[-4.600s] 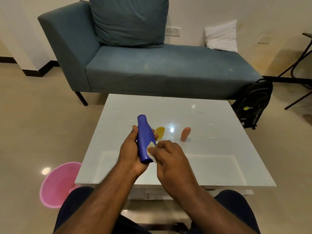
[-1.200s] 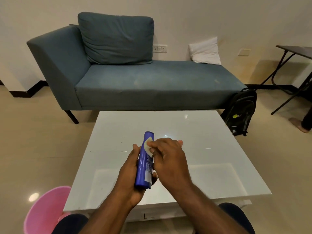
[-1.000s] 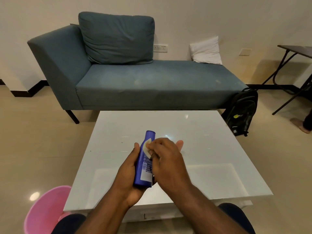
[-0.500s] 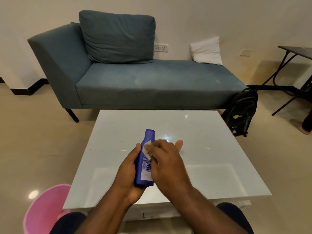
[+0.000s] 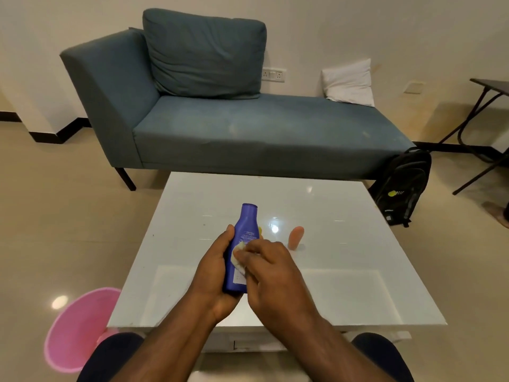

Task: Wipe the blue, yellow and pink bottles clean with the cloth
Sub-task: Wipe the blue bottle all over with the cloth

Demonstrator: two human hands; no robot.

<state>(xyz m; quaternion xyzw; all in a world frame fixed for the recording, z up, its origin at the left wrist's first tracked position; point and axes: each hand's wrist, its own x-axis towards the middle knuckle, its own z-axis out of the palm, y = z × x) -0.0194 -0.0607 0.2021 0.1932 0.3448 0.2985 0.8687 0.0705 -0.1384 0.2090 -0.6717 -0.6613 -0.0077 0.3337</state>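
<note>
Left hand (image 5: 213,274) grips the blue bottle (image 5: 242,244) upright above the tabletop (image 5: 344,271). Right hand (image 5: 271,274) pinches the cloth (image 5: 238,256) against the bottle's side.

Unreadable print on blue bottle (image 5: 243,235)

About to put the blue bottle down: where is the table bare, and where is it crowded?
Bare: the table right of the right hand, and the far strip toward the sofa. Crowded: behind the blue bottle, where the yellow bottle and pink bottle are.
</note>
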